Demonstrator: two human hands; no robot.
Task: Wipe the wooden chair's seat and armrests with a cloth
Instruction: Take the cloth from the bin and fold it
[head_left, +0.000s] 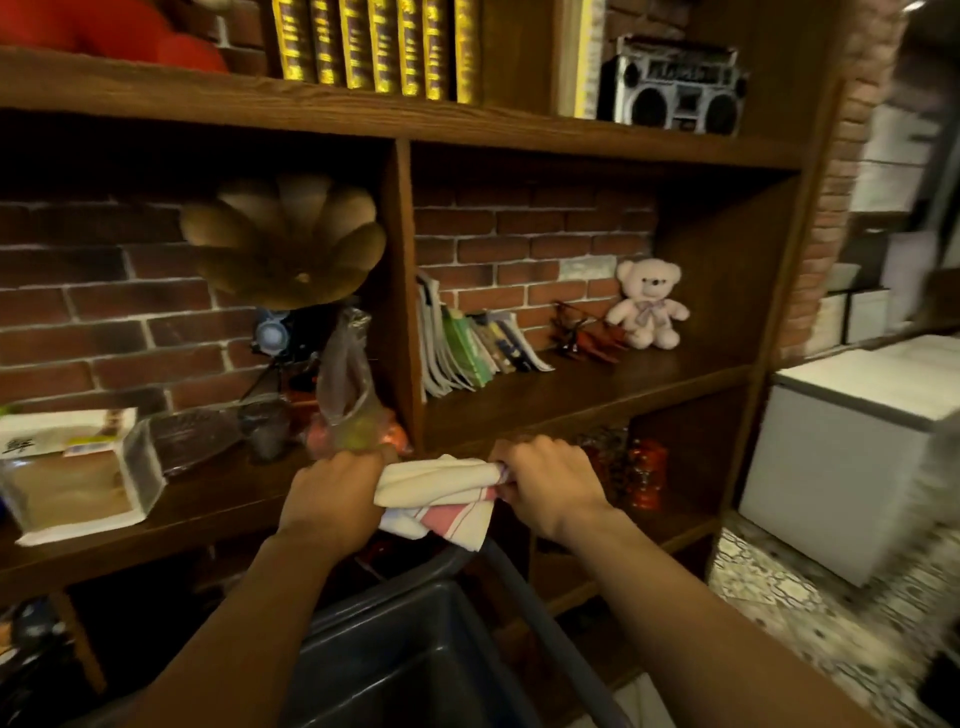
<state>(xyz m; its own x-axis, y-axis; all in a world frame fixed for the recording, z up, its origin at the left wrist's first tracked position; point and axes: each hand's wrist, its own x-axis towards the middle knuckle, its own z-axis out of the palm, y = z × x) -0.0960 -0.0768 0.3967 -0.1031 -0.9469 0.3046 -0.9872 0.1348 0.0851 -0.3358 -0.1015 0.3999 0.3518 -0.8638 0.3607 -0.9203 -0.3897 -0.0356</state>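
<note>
Both hands are clamped on the cloth (441, 486), a cream one with red stripes: the left hand (337, 493) grips its left end, the right hand (545, 483) pinches its right end, and the bunched fabric is stretched between them in front of a dark wooden shelf unit (571, 395). A grey bin (405, 654) sits directly below the hands. No wooden chair shows in this view, so the wiping itself has not begun; my guess is that the cloth is being wrung or folded into shape first.

To do this step well, I would fold the cloth into a flat pad (several layers, a clean face outward) instead of leaving it twisted, since a flat pad covers a seat evenly and can be refolded for the armrests. If it is damp, wringing over the bin keeps drips off the shelf and the patterned floor (810, 613). Keep the hands clear of the plastic bag (348, 395) just behind the left hand
</note>
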